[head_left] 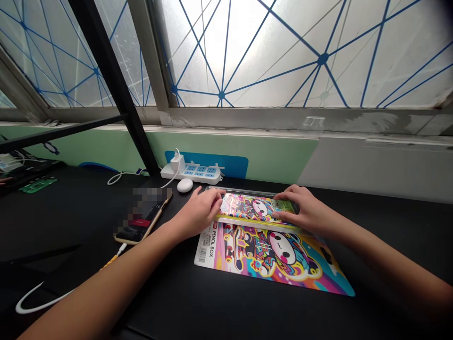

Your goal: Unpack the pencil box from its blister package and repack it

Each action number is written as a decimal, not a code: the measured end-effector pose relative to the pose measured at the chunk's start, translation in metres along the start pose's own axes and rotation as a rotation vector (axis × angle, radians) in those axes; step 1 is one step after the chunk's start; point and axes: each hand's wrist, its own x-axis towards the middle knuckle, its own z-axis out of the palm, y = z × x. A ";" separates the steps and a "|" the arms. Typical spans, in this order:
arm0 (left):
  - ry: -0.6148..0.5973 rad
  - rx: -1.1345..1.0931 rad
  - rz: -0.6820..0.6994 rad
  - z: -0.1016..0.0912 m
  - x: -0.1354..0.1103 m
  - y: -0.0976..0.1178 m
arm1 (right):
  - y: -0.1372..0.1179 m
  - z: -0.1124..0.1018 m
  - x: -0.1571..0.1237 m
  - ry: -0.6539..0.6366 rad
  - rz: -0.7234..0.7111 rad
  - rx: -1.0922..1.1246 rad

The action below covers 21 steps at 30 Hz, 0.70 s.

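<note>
A pencil box [244,208] with a bright cartoon print lies along the far side of a colourful card [283,252] marked "PENCIL BOX". A dark, shiny strip, perhaps clear plastic, shows along its back edge. My left hand [202,210] is closed at the box's left end, its index finger reaching over the top and its other fingers curled under. At the right end, my right hand [300,208] grips the box, thumb on the near side and fingers over the far side. The fingertips of both hands are partly hidden. The card lies flat on the black table.
Left of my left hand lies a phone [145,219] with a white cable plugged in. Behind it are a small round white case [184,185] and a white power strip [198,174] against the wall. A black metal post [116,89] rises at the left, near a green circuit board [38,184].
</note>
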 end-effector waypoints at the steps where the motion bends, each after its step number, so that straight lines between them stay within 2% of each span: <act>1: 0.008 -0.006 -0.001 0.000 0.000 -0.001 | 0.001 -0.001 0.001 -0.020 0.007 -0.007; 7: 0.002 0.023 0.038 0.000 0.001 -0.001 | 0.003 -0.005 0.002 -0.110 0.026 -0.080; 21: 0.145 -0.035 0.062 0.001 0.002 0.000 | 0.017 0.013 0.009 0.062 -0.047 -0.146</act>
